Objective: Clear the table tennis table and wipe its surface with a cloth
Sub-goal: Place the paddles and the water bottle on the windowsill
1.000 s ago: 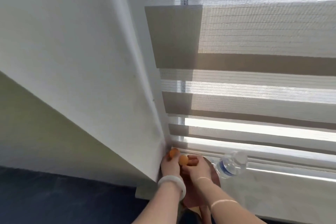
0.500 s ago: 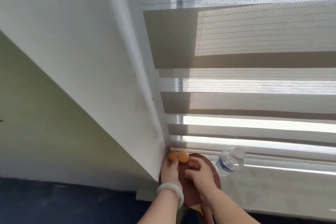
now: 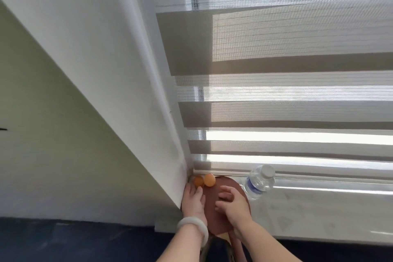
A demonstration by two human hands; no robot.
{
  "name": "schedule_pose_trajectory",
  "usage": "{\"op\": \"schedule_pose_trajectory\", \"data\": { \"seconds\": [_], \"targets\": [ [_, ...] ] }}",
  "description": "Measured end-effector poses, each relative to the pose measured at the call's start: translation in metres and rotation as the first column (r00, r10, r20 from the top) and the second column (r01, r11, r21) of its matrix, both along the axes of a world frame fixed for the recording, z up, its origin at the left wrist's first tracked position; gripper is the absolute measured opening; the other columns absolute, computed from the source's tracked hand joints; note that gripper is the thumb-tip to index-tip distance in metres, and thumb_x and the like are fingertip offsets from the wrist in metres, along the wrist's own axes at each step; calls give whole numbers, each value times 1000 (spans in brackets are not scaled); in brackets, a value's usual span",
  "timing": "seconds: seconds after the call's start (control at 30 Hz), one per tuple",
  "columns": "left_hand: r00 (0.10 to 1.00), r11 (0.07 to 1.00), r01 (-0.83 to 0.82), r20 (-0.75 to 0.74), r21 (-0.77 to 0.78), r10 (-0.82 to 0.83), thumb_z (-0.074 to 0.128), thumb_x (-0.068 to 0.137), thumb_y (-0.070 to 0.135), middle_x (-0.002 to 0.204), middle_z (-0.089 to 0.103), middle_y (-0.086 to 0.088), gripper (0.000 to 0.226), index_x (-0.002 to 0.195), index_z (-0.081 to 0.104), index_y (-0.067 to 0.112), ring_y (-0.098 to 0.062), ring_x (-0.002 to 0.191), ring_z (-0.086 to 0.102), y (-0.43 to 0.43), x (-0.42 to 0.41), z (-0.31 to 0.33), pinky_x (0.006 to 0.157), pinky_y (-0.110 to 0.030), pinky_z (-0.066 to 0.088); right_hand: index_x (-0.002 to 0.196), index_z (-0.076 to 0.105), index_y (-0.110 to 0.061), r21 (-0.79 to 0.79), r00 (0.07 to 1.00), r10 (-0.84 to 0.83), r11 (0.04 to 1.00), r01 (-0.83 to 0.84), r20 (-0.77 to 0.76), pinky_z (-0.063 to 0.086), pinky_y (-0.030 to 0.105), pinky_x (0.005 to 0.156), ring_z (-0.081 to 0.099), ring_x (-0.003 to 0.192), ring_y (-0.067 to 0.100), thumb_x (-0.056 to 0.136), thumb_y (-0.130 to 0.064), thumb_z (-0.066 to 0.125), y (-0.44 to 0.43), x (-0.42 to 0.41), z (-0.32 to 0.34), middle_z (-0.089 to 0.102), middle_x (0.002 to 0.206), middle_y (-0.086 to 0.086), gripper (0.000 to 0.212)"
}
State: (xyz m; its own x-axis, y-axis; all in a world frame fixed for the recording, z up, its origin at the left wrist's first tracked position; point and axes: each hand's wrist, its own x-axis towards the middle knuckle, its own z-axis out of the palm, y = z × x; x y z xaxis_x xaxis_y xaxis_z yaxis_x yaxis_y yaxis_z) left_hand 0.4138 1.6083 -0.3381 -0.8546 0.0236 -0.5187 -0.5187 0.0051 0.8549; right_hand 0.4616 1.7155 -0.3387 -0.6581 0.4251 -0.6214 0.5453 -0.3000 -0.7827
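While the paddle (image 3: 212,208) lies flat on the sill (image 3: 319,208), blade toward twelve o'clock and handle back at six, the left hand (image 3: 192,202) reaches straight-fingered to the left ball (image 3: 198,181), holding nothing; the right hand (image 3: 236,204) rests loosely bent on the blade, gripping nothing. The right ball (image 3: 209,180) sits at the blade's far edge. Best, I'd say, to wedge both into the corner, then lift away slowly, lest one roll toward the bottle (image 3: 258,183) at three.

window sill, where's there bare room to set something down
The sill is bare right of the water bottle, along under the blind. The corner by the wall is crowded: two orange balls, the paddle, the left hand and the right hand, with the bottle close beside the paddle.
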Motion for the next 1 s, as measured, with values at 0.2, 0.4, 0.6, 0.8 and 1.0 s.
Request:
{"op": "schedule_pose_trajectory", "data": {
  "seconds": [0.2,0.4,0.6,0.8,1.0],
  "targets": [
    [994,990,-104,39,95,101,47,99,-4,153,39,-10,54,151,33,8,-24,140,38,6,2,17,108,-34,36,109,62,-16,13,1000,-1,1000,1,-14,57,42,73,62,68,23,77,14,66,9,10,6,62,103,14,45],
    [994,986,-99,58,133,92,47,99,-4,151,41,-12,54,150,34,8,-24,139,39,2,9,28,101,-31,39,111,61,-15,1,1000,-12,1000,12,-28,57,30,65,62,83,27,77,14,66,12,21,15,59,109,16,45],
    [982,966,-148,147,214,118,53,98,1,148,43,-11,54,149,37,10,-27,136,42,-2,20,50,112,-46,38,110,60,-17,42,997,69,997,-67,-35,55,26,60,64,91,28,79,12,68,10,26,32,60,107,13,43],
    [986,964,-136,129,229,108,52,99,2,144,46,-6,53,149,37,12,-24,130,46,-10,42,71,107,-42,42,115,59,-16,47,982,181,983,-179,-56,59,28,67,65,95,27,82,10,68,15,32,48,60,107,11,43],
    [980,970,-182,106,160,167,54,98,3,144,48,-10,51,147,39,8,-22,120,52,-33,80,82,102,-39,46,112,58,-12,31,947,308,951,-307,-86,55,23,57,61,84,25,82,15,65,8,56,54,57,108,18,41]
  ]
}}
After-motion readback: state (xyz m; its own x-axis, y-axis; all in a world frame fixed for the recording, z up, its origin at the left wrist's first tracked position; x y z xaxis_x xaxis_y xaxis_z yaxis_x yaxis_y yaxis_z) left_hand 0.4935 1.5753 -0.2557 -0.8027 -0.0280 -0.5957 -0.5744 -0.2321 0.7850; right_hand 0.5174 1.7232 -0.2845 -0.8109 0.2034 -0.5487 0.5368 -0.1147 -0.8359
